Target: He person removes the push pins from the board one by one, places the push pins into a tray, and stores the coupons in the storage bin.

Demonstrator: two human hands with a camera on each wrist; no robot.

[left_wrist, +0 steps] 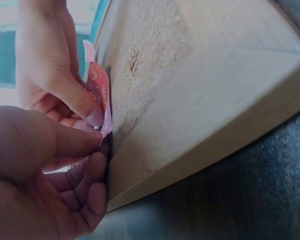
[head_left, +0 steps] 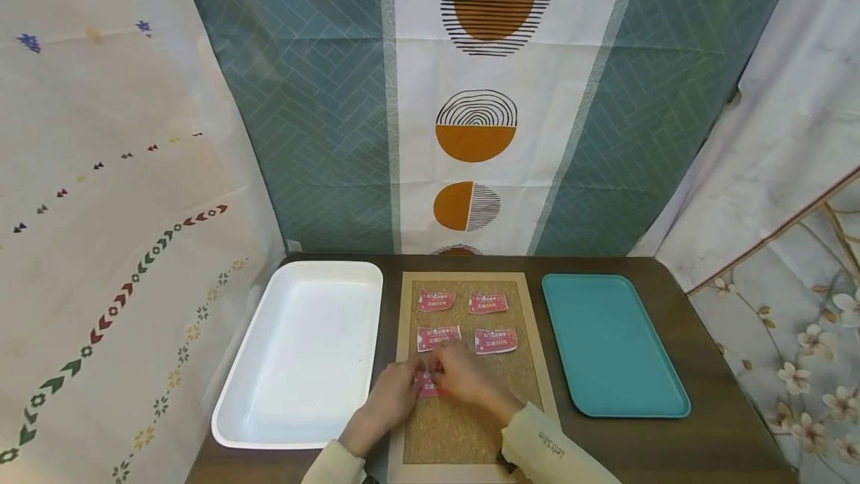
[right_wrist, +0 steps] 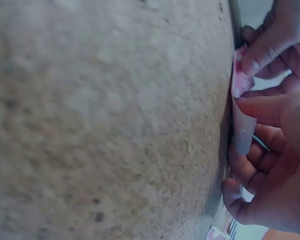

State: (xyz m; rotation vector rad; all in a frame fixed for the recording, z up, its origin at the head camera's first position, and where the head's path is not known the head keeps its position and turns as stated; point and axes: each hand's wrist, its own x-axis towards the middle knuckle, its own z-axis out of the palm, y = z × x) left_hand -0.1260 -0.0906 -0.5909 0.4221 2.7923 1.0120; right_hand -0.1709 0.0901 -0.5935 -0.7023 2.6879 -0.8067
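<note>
A pink coupon lies low on the left part of a framed cork board, with both hands at it. At its left edge, my left hand holds the paper between thumb and fingers. My right hand covers its right part. In the left wrist view the coupon stands curved off the cork, with the left hand below and the right hand above. The right wrist view shows the coupon bent, pinched by the right hand and the left hand. Whether a pin is held cannot be told.
Above the hands, two rows of pink coupons are on the cork. A white tray stands left of the board and a teal tray to its right, on a dark table. Patterned cloths hang behind and beside.
</note>
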